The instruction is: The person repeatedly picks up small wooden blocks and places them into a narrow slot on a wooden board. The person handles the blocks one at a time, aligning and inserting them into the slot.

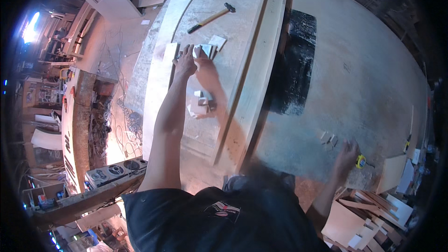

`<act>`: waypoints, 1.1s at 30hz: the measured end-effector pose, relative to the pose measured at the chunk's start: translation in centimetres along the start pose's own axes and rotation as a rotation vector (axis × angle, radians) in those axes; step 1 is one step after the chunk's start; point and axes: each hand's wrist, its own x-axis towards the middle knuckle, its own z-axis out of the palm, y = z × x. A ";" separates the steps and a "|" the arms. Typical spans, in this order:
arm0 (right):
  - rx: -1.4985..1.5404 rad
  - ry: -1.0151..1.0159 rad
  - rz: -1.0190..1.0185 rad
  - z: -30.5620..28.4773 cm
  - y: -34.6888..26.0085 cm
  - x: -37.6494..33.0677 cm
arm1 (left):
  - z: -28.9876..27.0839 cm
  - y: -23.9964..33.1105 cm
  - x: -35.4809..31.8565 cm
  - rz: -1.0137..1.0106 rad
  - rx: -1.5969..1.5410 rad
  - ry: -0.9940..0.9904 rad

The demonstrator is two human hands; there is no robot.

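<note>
My left hand reaches forward over the workbench, its fingers stretched out and apart beside a group of small wood pieces. A pale block lies just right of them. Beyond the fingers rests a hammer with a dark head and a wooden handle. Nearer my body is another small pile of wood offcuts. Low on the right, my right hand is dim and smeared, so its fingers cannot be made out. It is next to a yellow tape measure, with several small blocks to its left.
Long wooden rails run lengthwise across the bench. Right of them the board carries a black patch. A radio-like device stands at lower left. Scrap wood is heaped at lower right. Cables trail over the floor.
</note>
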 end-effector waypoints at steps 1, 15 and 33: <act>0.077 0.009 0.049 -0.4 0.7 0.0 | 0.4 -0.2 1.3 -0.024 0.055 -0.037; 0.375 -0.389 -0.150 9.5 -10.5 -4.7 | -5.2 10.1 -11.4 0.572 -0.741 0.134; 1.073 -0.526 0.241 17.3 -22.1 -2.1 | -1.7 24.6 -28.2 0.207 -1.162 -0.295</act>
